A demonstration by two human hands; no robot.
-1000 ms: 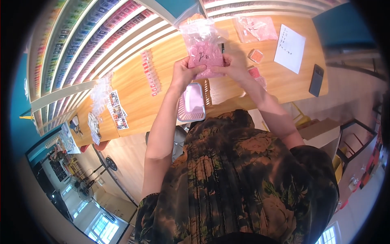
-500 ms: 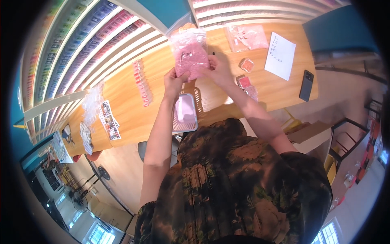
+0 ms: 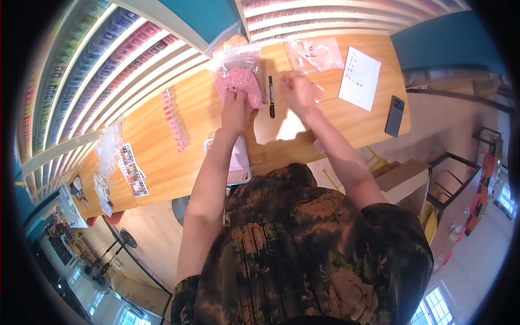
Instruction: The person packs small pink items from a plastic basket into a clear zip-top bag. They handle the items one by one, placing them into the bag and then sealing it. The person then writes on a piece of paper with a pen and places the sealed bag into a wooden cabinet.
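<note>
My left hand (image 3: 235, 112) holds the lower part of a clear zip bag of pink beads (image 3: 238, 77), its fingers curled onto the plastic. Behind that bag lies another clear bag with orange contents (image 3: 234, 42). My right hand (image 3: 299, 93) is apart from the bag, over the table, with its fingers curled and slightly blurred; whether anything is in them does not show. A black marker (image 3: 271, 97) lies between the bag and this hand. Just beyond its wrist sits a small clear box with orange contents (image 3: 318, 92), partly hidden.
A plastic basket with a lilac item (image 3: 238, 157) stands by the near edge, partly behind my left forearm. Around lie a pale pink bag (image 3: 319, 54), a written sheet (image 3: 359, 78), a phone (image 3: 395, 116), a row of pinkish containers (image 3: 174, 120) and colour cards (image 3: 133, 172). Shelves (image 3: 103, 59) line the back.
My right hand has let go of the pink bag and moved right toward the small orange box. The bag lies lower, under my left hand alone. The marker and more of the table now show.
</note>
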